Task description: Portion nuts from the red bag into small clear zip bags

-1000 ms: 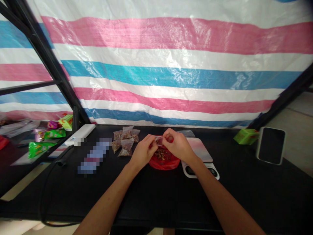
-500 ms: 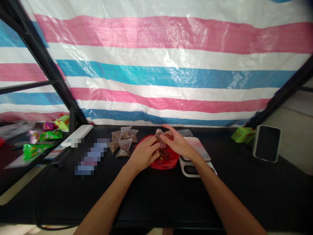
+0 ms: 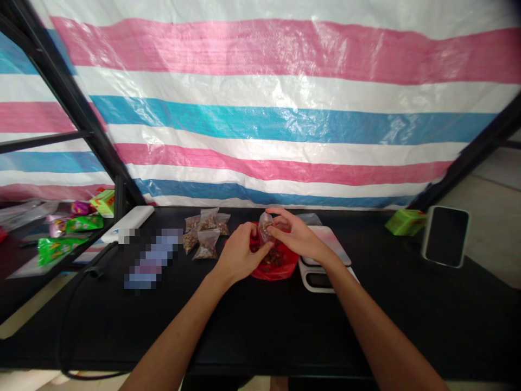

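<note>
My right hand [image 3: 295,237] pinches a small clear zip bag [image 3: 265,227] holding a few brown nuts, raised over a red plastic bag [image 3: 277,270] full of nuts. My left hand [image 3: 242,254] is curled just below the small bag, its fingertips near the red bag's mouth. I cannot tell whether those fingers hold anything. To the left of my hands lie several filled zip bags of nuts [image 3: 206,234]. A white digital scale with a pink top [image 3: 325,244] sits just right of the red bag, close to my right wrist.
A black table [image 3: 277,331] carries a white power bank [image 3: 132,222], a blurred long object [image 3: 152,259], a black cable [image 3: 77,304], a green box [image 3: 406,222] and a dark tablet [image 3: 445,236]. Green snack packets [image 3: 69,233] lie far left. A striped tarp [image 3: 260,108] hangs behind.
My left hand has moved right, closer to the small zip bag. My right hand's fingers have curled further around that bag. The whole view has shifted slightly.
</note>
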A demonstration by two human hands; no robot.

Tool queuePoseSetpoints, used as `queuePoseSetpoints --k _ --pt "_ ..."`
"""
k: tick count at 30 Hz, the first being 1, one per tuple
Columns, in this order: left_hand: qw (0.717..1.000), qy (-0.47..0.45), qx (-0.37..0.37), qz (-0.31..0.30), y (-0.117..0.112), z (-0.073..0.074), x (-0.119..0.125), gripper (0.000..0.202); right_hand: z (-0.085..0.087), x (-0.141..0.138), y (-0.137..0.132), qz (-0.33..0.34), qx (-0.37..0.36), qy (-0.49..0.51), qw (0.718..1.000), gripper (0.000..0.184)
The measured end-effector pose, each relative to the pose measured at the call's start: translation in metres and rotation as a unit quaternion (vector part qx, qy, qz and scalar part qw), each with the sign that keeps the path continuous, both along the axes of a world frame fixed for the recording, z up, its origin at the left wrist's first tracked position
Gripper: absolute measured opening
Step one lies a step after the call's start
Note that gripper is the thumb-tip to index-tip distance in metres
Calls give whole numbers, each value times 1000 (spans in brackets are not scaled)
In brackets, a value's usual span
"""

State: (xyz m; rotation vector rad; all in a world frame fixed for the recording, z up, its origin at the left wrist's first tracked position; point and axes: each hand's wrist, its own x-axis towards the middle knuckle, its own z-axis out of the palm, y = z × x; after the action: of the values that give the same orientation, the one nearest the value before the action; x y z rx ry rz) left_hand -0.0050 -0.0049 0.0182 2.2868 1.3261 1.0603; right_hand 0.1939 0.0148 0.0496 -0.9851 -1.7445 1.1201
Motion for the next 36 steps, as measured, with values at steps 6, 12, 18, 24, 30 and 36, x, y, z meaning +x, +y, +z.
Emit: queuePoseSetpoints --k 6,12,18,24,30,36 --pt "996 -63 -51 -40 4 -11 2 31 2 3 0 19 -7 28 999 50" --pt "998 -49 -31 -20 6 -13 0 33 1 5 0 48 20 29 998 63" --pt "994 -89 -42 -49 7 -12 0 33 3 3 0 24 46 26 998 55" --pt "993 -96 -51 -41 8 -13 1 33 4 3 0 11 63 17 998 51" --pt "996 -82 -33 -9 9 -10 -1 28 -1 5 9 -80 179 -45 980 16" --pt "987 38 36 153 16 -9 -16 14 -10 19 25 -290 192 -21 937 26"
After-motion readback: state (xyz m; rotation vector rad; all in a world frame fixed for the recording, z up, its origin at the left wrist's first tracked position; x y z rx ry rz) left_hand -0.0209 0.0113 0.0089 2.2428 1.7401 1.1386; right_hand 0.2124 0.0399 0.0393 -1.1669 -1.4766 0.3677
